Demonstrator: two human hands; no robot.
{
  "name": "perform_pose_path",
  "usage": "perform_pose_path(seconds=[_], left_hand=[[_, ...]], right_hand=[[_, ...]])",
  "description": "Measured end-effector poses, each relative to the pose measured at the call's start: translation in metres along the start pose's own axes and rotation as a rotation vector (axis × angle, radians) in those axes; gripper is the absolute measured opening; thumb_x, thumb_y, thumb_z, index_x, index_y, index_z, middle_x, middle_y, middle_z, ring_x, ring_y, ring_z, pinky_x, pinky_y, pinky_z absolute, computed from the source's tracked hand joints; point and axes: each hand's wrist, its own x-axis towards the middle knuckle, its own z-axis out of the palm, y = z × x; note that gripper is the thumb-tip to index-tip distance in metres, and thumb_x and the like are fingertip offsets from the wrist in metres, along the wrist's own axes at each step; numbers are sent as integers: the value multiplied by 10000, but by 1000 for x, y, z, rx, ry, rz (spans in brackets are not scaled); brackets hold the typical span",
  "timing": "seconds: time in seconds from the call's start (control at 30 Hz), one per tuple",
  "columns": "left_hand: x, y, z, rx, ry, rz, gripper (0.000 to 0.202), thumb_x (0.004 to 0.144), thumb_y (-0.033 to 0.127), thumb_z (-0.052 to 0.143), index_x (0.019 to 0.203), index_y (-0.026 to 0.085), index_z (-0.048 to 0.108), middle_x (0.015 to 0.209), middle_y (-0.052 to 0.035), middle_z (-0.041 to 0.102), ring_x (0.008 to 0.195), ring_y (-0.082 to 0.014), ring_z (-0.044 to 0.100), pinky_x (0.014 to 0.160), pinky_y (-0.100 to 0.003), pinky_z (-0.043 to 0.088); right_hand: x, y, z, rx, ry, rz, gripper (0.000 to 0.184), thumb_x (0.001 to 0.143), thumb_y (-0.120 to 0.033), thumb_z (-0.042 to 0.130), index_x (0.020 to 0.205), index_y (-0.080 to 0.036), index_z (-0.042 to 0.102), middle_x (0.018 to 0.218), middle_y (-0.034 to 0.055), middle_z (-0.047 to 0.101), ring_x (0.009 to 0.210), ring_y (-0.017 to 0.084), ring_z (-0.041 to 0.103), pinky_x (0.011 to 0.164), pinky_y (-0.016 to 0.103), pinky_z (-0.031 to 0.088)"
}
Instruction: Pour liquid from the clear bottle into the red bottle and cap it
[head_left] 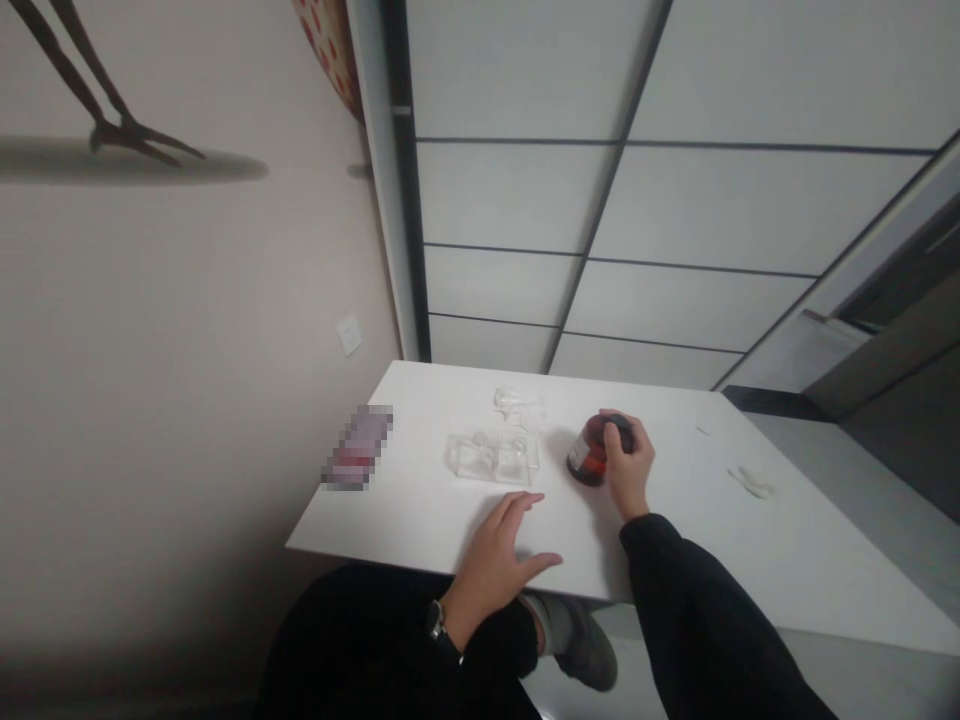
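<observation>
My right hand [631, 462] grips a reddish-brown jar [587, 455] with a dark lid and a pale label, its fingers around the lid end. The jar is tilted, with its base close to the white table; I cannot tell whether it touches. My left hand [501, 560] holds nothing, thumb and fingers apart, over the table's front edge. Just beyond it lies a clear plastic tray [495, 460] with two compartments, each showing a small rounded clear shape. Behind the tray is a crumpled-looking clear piece [517, 402].
A blurred-out purplish flat item [358, 448] lies at the left edge of the white table [420, 510]. Thin whitish strips [750, 483] rest on the right side. A wall [225, 350] borders the left, and white panelled doors [510, 280] stand behind.
</observation>
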Motion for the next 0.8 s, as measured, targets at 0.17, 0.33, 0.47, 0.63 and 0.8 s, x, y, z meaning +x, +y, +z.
perform_pose_path(seconds=[0.17,0.33,0.47,0.63,0.8], left_hand=[[-1,1,1,58,9,32,614,857,276,851,1419,276,604,1430,-87,644,1337,-307,607,1190,-494,464],[-4,1,3,146,-28,68,531,893,281,819,1386,246,624,1370,-80,684,1236,-281,656,1121,-466,515],[-4,1,5,228,-32,83,444,928,294,773,1350,238,648,1340,-79,704,1255,-279,653,1124,-457,516],[-9,3,6,264,-47,79,370,953,279,724,1316,229,666,1329,-80,708,1272,-274,641,1143,-447,496],[-24,8,3,279,-88,72,338,931,259,726,1265,214,699,1294,-90,718,1248,-281,646,1132,-441,489]], right_hand=[[-4,8,1,38,12,23,417,872,-551,682,1080,-190,653,1089,94,710,1018,260,659,977,443,510],[-4,12,-6,69,-43,53,500,797,-554,746,1122,-197,612,1108,79,671,1048,258,632,1015,451,492],[-4,8,-12,92,-98,79,491,789,-561,744,1104,-207,617,1094,75,677,1038,261,640,1031,461,491],[-6,0,-13,123,-129,123,559,768,-608,748,1155,-223,627,1163,94,700,1094,277,656,1072,478,483],[-27,-7,-26,123,-51,184,682,750,-723,698,1214,-238,582,1155,90,699,1061,274,662,960,451,527]])
